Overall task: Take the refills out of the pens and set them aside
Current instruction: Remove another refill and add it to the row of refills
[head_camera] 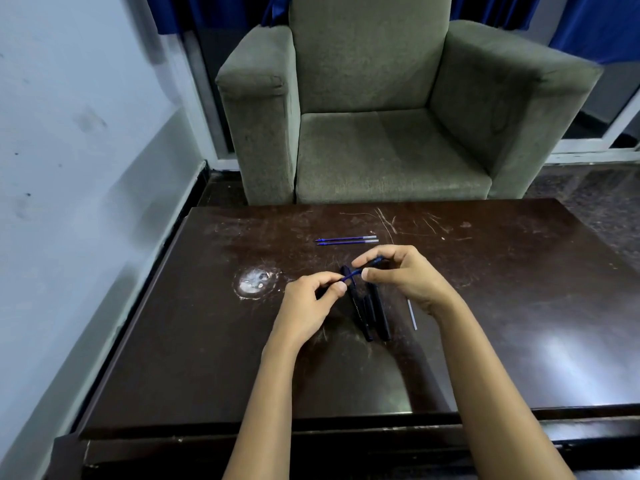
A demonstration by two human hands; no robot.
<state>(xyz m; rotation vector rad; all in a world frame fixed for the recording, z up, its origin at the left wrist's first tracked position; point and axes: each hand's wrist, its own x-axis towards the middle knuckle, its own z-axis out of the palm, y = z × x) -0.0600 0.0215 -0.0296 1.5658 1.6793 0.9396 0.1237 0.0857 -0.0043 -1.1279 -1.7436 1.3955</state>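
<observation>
Blue refill (pixel 351 274), long axis running near-left to far-right, pinched at its left end by the left hand (pixel 311 301) and at its right end by the right hand (pixel 405 277).

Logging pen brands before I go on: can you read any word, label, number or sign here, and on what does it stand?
No text is readable in this view.
Dark pens on the table: possible faint marking on one barrel, too blurred to read.
Two set-aside refills: no print visible.
Blue pen in the right hand, blue refill in the left hand: no print visible.
</observation>
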